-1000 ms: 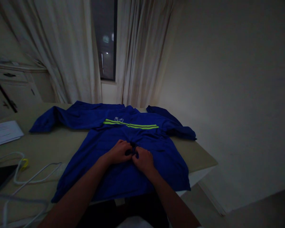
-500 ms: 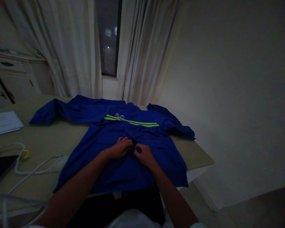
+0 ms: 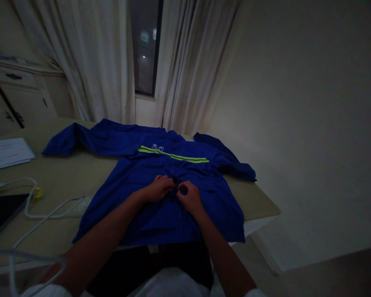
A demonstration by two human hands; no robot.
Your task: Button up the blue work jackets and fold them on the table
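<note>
A blue work jacket (image 3: 148,165) with two yellow-green stripes lies spread flat on the beige table (image 3: 64,177), sleeves out to both sides. My left hand (image 3: 157,187) and my right hand (image 3: 189,197) meet at the jacket's middle front. Both pinch the fabric around a small dark spot, perhaps a button, between their fingertips. What exactly they pinch is too dark to make out.
White cables (image 3: 46,210) with a yellow clip (image 3: 37,192) lie on the table's left part beside a dark tablet (image 3: 1,210). A stack of papers (image 3: 8,152) sits at far left. Curtains (image 3: 185,66) frame a dark window behind; the table's right edge drops to the floor.
My hands have shifted slightly up the jacket's front and stay pinched together. The view has tilted down and a little to the left.
</note>
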